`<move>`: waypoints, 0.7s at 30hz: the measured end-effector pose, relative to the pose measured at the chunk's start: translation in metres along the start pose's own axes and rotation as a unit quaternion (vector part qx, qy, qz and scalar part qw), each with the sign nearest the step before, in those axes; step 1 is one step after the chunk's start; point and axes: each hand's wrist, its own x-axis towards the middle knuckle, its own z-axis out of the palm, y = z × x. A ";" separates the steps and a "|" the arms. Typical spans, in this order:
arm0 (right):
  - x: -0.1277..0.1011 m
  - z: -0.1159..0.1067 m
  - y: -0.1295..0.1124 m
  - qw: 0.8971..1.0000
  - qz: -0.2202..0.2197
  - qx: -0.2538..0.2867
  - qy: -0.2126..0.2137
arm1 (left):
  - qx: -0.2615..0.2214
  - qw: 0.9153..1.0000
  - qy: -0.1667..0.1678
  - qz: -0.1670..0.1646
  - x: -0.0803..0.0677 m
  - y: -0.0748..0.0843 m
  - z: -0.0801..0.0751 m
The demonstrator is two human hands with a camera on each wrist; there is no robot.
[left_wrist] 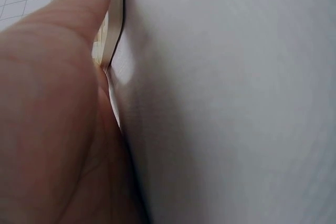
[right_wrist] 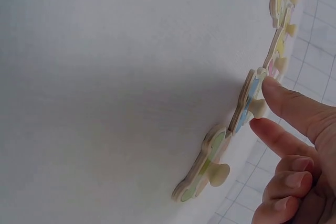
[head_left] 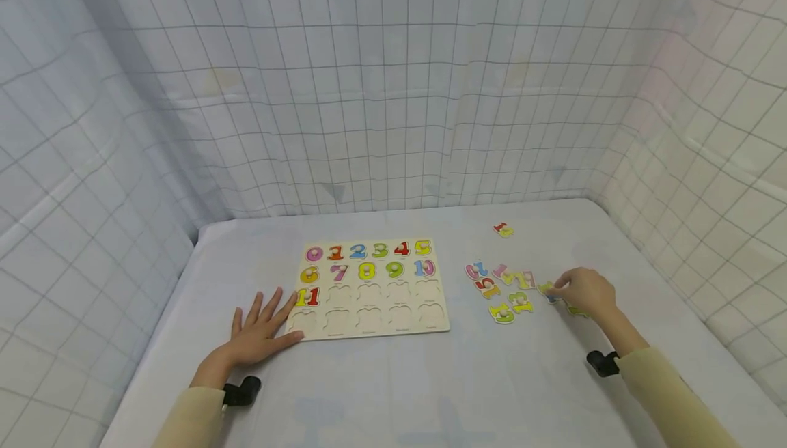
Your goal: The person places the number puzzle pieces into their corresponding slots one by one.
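Observation:
A wooden number puzzle board [head_left: 384,326] lies on the table. Colourful number pieces from 0 to 11 fill its upper rows, and lower down its recesses show bare wood. My left hand [head_left: 257,333] rests spread at the board's left edge, its thumb reaching the lower left corner; the left wrist view shows the thumb against the board's side. On the right, my right hand [head_left: 587,292] has thumb and index finger around the knob of a yellow-and-blue number piece [right_wrist: 244,103] lying on the table. Close by lies a green number piece [right_wrist: 202,169] with a pale knob.
Between the board and my right hand lie several loose number pieces, among them a red-and-yellow 15 [head_left: 488,287] and a green-and-yellow 13 [head_left: 520,302]. Farther back is a red-and-yellow piece [head_left: 503,229]. Checked white cloth [head_left: 393,93] hangs around the table [head_left: 381,393].

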 end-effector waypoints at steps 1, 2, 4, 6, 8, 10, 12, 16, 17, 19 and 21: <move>0.000 0.001 0.000 1.000 0.000 0.002 -0.001 | -0.004 1.000 0.003 0.001 0.000 0.001 -0.001; 0.000 0.002 0.000 1.000 0.000 0.005 -0.001 | -0.007 1.000 0.005 0.003 -0.001 0.002 -0.002; -0.001 0.002 0.000 1.000 -0.002 0.008 -0.001 | -0.015 1.000 0.008 0.008 -0.002 0.003 -0.003; -0.001 0.003 0.000 1.000 -0.002 0.010 -0.002 | -0.009 1.000 0.004 0.003 -0.001 0.003 -0.002; -0.001 0.004 0.000 1.000 0.000 0.009 0.001 | 0.001 1.000 -0.001 -0.003 -0.001 0.002 -0.001; -0.001 0.005 0.001 1.000 0.002 0.008 0.002 | 0.006 1.000 -0.005 -0.007 0.000 0.001 0.000; -0.001 0.006 0.001 1.000 0.006 0.007 0.003 | 0.011 1.000 -0.005 -0.011 0.001 0.000 0.002; -0.001 0.007 0.001 1.000 0.007 0.004 0.009 | 0.014 1.000 -0.003 -0.012 0.003 -0.003 0.004; -0.001 0.007 0.001 1.000 0.006 0.003 0.012 | 0.015 1.000 -0.002 -0.013 0.003 -0.004 0.005; -0.001 0.008 0.000 1.000 0.003 0.001 0.015 | 0.017 1.000 -0.002 -0.014 0.003 -0.004 0.005; -0.002 0.008 0.000 1.000 -0.001 0.002 0.017 | 0.018 1.000 -0.002 -0.014 0.003 -0.004 0.005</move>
